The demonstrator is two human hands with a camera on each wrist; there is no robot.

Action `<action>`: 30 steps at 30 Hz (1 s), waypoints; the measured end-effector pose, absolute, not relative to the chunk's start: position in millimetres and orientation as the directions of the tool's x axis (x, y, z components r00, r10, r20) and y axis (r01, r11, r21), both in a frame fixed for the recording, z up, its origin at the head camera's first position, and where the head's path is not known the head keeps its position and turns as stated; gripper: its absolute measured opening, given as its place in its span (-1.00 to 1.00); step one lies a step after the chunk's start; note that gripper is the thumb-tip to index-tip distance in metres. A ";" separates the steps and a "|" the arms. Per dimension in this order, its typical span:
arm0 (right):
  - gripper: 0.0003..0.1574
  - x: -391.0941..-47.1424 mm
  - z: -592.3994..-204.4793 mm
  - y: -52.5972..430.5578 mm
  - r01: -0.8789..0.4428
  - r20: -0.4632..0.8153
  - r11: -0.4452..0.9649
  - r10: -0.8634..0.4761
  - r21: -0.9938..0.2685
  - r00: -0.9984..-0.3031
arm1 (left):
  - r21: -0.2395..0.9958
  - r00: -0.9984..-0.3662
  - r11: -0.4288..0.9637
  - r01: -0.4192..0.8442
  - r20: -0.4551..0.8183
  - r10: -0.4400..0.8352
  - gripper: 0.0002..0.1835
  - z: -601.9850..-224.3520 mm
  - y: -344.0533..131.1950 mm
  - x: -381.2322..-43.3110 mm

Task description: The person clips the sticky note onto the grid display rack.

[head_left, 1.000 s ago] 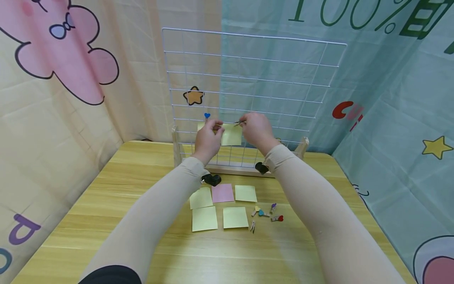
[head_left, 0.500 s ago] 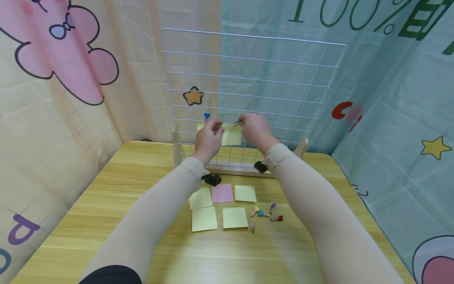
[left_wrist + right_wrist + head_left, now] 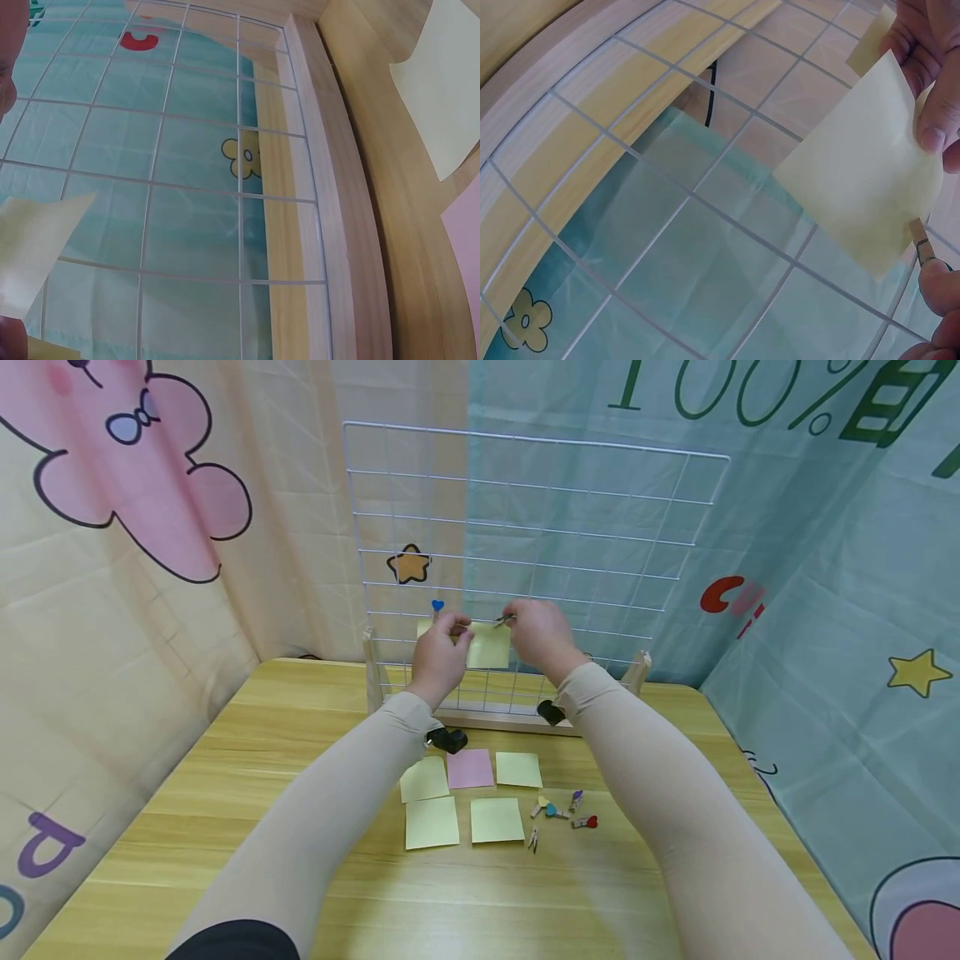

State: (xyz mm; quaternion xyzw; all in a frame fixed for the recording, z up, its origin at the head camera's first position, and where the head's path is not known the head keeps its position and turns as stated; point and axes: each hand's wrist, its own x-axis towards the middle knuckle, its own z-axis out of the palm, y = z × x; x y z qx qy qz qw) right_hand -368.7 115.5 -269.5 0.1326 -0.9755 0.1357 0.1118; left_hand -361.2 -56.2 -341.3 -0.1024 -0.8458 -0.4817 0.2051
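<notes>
In the head view a pale yellow sticky note (image 3: 489, 647) lies against the white wire grid (image 3: 540, 531), a little above the wooden base. My left hand (image 3: 441, 652) pinches the note's left side between thumb and fingers. At the note's upper right corner my right hand (image 3: 542, 633) pinches a small wooden clothespin (image 3: 921, 238), whose tip meets the paper edge in the right wrist view. Partly hidden behind my left hand, another yellow note (image 3: 423, 626) hangs on the grid below a blue heart clothespin (image 3: 438, 607).
Near the grid's wooden base (image 3: 498, 719), several yellow notes (image 3: 432, 822) and a pink note (image 3: 471, 768) lie on the table (image 3: 315, 752). Right of them are several small clothespins (image 3: 585, 822) with coloured tops. Printed curtains (image 3: 825, 610) stand behind and at the sides.
My right hand has shifted very slightly left at the note's corner with the clothespin. My left hand and the note stay where they were.
</notes>
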 end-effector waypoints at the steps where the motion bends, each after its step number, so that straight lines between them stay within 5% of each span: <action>1: -0.66 -368.8 -268.9 115.5 -0.288 0.248 0.929 -0.229 -0.234 -0.941 | 0.772 -0.894 0.514 0.372 0.447 -0.024 -0.77 -341.4 -56.2 -361.4; 30: -0.57 -365.8 -271.2 117.4 -0.323 0.263 0.927 -0.268 -0.192 -0.927 | 0.778 -0.894 0.501 0.379 0.448 -0.020 -0.78 -341.3 -56.8 -362.8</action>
